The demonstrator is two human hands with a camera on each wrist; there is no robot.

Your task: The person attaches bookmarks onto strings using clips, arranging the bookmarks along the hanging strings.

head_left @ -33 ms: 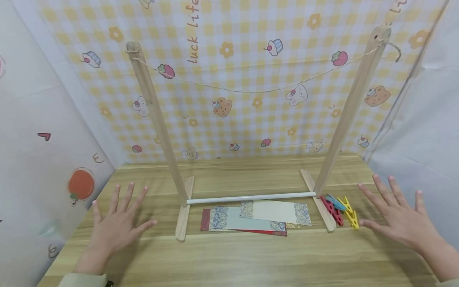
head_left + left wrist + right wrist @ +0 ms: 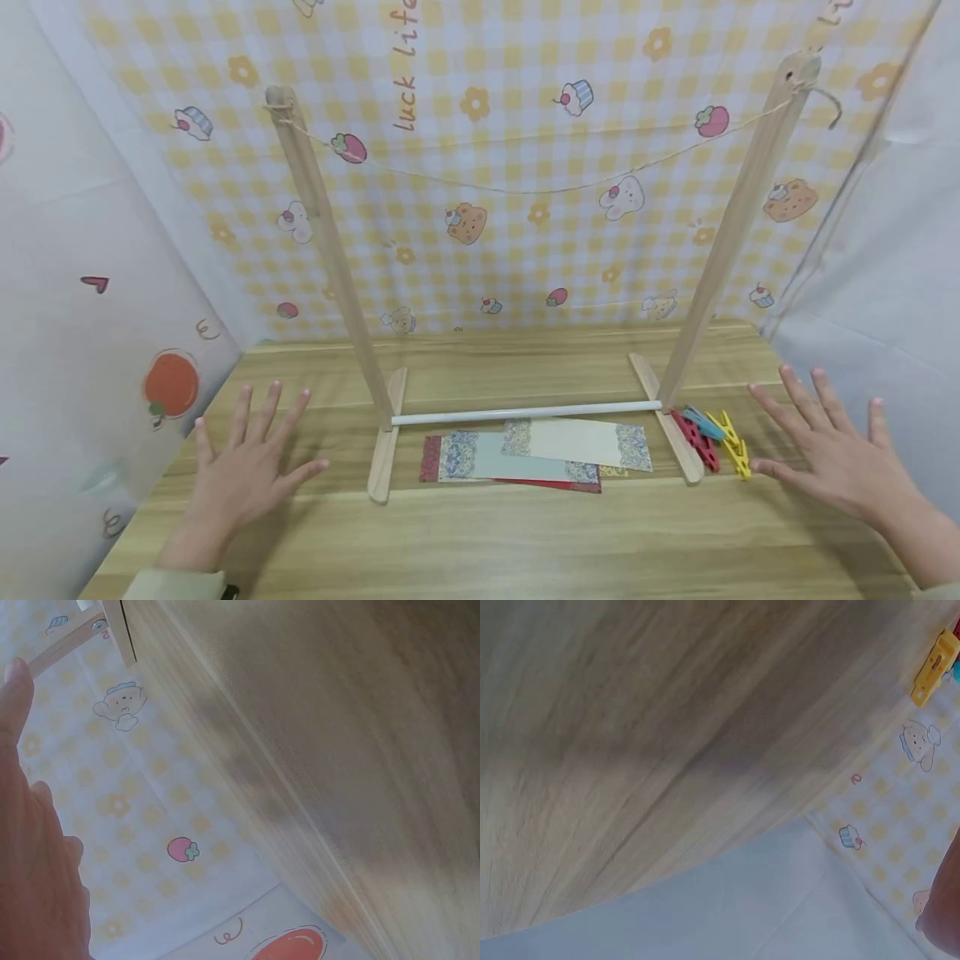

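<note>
While hands spread, frame well clear, pegs beside right thumb.

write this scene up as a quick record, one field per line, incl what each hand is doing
frame: two wooden posts on flat feet, white rod low between them
string: tied across post tops, sagging, nothing hung
cards: overlapping pile between the feet, cream card on top
clothespins: red, blue, yellow, clustered right of frame
left hand: fingers spread, holds nothing
right hand: fingers spread, holds nothing, thumb near clothespins
surface: wood-grain table
</note>
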